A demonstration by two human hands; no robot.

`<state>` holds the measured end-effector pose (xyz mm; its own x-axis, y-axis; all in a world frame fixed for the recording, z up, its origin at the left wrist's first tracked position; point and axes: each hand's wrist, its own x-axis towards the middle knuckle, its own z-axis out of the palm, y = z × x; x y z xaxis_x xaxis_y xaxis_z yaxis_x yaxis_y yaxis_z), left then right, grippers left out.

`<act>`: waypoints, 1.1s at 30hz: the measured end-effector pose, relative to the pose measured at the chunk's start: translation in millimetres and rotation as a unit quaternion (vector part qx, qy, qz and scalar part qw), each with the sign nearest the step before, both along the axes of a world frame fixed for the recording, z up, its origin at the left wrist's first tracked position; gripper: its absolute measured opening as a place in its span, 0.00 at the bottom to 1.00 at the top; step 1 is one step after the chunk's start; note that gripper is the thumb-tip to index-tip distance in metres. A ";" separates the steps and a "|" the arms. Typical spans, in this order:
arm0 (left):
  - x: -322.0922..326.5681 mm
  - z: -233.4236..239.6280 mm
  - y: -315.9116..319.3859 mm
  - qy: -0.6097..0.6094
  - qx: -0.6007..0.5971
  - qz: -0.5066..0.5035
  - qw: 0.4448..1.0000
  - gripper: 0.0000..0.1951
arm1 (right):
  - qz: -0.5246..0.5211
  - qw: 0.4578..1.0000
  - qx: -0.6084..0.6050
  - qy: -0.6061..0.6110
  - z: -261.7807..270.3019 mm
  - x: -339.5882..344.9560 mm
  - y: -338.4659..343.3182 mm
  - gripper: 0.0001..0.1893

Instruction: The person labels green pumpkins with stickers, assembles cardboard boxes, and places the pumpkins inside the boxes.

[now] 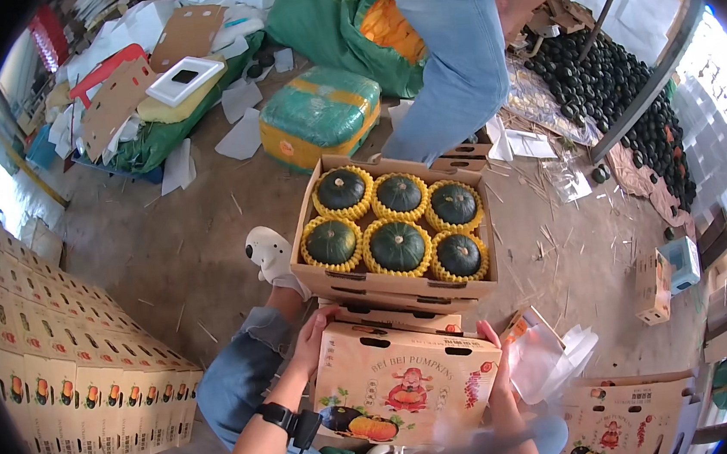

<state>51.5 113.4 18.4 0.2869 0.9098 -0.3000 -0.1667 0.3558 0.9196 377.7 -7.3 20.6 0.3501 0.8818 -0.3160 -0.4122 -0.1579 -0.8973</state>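
My left hand point(315, 340) and my right hand point(499, 358) hold a closed printed cardboard pumpkin box point(358, 383) by its two sides, in front of me between my knees. The box is tilted, its printed face towards me. Just beyond it, an open cardboard box point(394, 281) lies on top of other boxes. It holds several dark green pumpkins point(397, 246) in two rows, each in a yellow foam net point(372, 262). A dark band with a small device point(283, 419) and a cable is on my left wrist.
Rows of printed boxes point(91, 380) stand at the left, with more boxes point(621, 425) at lower right. Another person's jeans-clad leg point(458, 43) is beyond the open box, beside a taped green bundle point(321, 114). A heap of dark pumpkins point(611, 88) and a metal pole point(655, 78) are at upper right.
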 end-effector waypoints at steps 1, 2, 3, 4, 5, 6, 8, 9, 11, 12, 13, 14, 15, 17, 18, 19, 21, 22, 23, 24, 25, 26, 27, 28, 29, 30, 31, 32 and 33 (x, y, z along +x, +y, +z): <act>3.7 -4.7 2.0 0.000 0.003 0.001 1.000 0.26 | 0.001 1.000 0.003 0.000 -3.5 4.3 0.0 0.37; 5.9 -11.5 -0.8 -0.068 -0.041 -0.014 0.997 0.28 | 0.025 0.999 0.013 0.017 -9.1 11.0 -5.5 0.38; 7.3 -13.0 -3.2 -0.135 -0.086 -0.029 0.987 0.31 | 0.048 0.998 0.021 0.035 -7.1 9.6 -4.0 0.39; 8.9 -15.5 -3.1 -0.097 -0.046 -0.031 0.994 0.33 | 0.030 0.999 0.002 0.031 4.9 4.3 1.5 0.40; 8.6 -18.2 -2.5 -0.095 -0.046 -0.029 0.994 0.33 | 0.032 0.999 0.002 0.034 2.3 6.6 4.1 0.40; 7.1 -20.5 -2.7 -0.116 -0.040 -0.036 0.992 0.33 | 0.034 0.998 0.033 0.030 -2.2 11.7 6.0 0.39; 4.6 -7.6 -7.5 -0.133 -0.046 -0.039 0.989 0.33 | 0.010 0.997 0.078 0.024 -0.4 7.4 8.7 0.38; 3.5 8.5 -5.0 -0.124 -0.023 -0.037 0.991 0.32 | 0.013 0.997 0.069 0.029 1.7 2.7 5.5 0.38; -1.6 22.5 3.6 -0.101 0.004 -0.019 0.995 0.31 | 0.024 0.997 0.074 0.024 -3.7 -5.4 14.4 0.39; -8.9 35.4 6.0 -0.070 -0.018 -0.040 0.997 0.30 | 0.082 0.994 0.071 -0.026 -14.8 1.4 16.2 0.42; -11.9 31.8 6.1 -0.090 -0.038 -0.046 0.994 0.29 | 0.092 0.990 0.092 -0.056 -32.5 14.4 19.4 0.47; -6.9 27.7 4.5 -0.116 -0.063 -0.065 0.989 0.28 | 0.061 0.993 0.103 0.013 -48.4 25.9 12.2 0.43; 1.4 5.7 6.6 -0.186 -0.074 -0.071 0.977 0.27 | 0.030 0.989 0.117 0.084 -70.1 39.7 6.1 0.40; 9.0 -37.8 6.6 -0.084 0.087 -0.062 0.991 0.28 | -0.007 0.996 0.079 0.050 -60.8 38.0 6.6 0.39; 9.7 -32.2 6.7 -0.066 0.120 -0.077 0.988 0.29 | -0.020 0.998 0.049 0.021 -46.3 31.9 6.1 0.38; 3.2 -42.2 0.8 -0.062 0.081 -0.059 0.993 0.29 | -0.019 0.999 0.030 0.005 -33.3 22.6 8.3 0.37; 2.9 -29.9 -1.3 -0.066 0.078 -0.042 0.994 0.28 | -0.021 0.999 0.001 -0.026 -18.7 17.5 11.2 0.36; 1.5 -27.6 -1.8 -0.093 0.027 -0.047 0.994 0.27 | -0.019 0.999 -0.009 -0.036 -14.2 14.5 13.8 0.36; 0.1 -27.0 -2.3 -0.123 -0.024 -0.054 0.991 0.27 | -0.017 0.999 -0.018 -0.042 -13.2 11.8 16.8 0.35; 0.1 -31.5 -0.4 -0.124 -0.022 -0.050 0.991 0.27 | -0.015 0.998 -0.024 -0.051 -11.7 10.6 22.7 0.34; -0.2 -36.7 0.9 -0.094 0.004 -0.048 0.994 0.27 | -0.013 0.998 -0.030 -0.057 -10.3 10.5 24.3 0.34; 0.4 -41.9 1.8 -0.064 0.028 -0.046 0.996 0.27 | -0.012 0.997 -0.035 -0.063 -8.2 10.0 25.2 0.33; 3.5 -37.2 4.1 -0.067 0.027 -0.048 0.996 0.27 | -0.016 0.996 -0.044 -0.073 -5.5 12.6 24.9 0.33; 5.8 -32.5 5.4 -0.072 0.023 -0.045 0.996 0.28 | -0.018 0.995 -0.051 -0.082 -3.7 13.5 27.0 0.32; 7.8 -27.7 5.7 -0.077 0.020 -0.043 0.996 0.28 | -0.018 0.994 -0.060 -0.089 -2.0 15.6 26.6 0.32; 8.9 -23.8 7.1 -0.079 0.020 -0.045 0.996 0.28 | -0.019 0.993 -0.065 -0.099 0.3 14.6 28.3 0.31; 9.9 -20.6 8.0 -0.062 0.038 -0.044 0.996 0.28 | -0.018 0.991 -0.074 -0.107 1.1 13.2 27.1 0.30; 9.8 -19.6 8.5 -0.046 0.055 -0.043 0.996 0.29 | -0.016 0.990 -0.083 -0.113 2.3 10.8 24.6 0.30; 7.5 -19.5 7.1 -0.046 0.058 -0.042 0.996 0.29 | -0.009 0.989 -0.091 -0.117 2.8 5.9 22.9 0.29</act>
<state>59.1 120.5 -1.1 0.3857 0.9082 -0.1624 -0.2257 0.2635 0.9379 383.6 15.6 23.5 0.4477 0.8107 -0.3773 -0.2016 -0.3195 -0.9259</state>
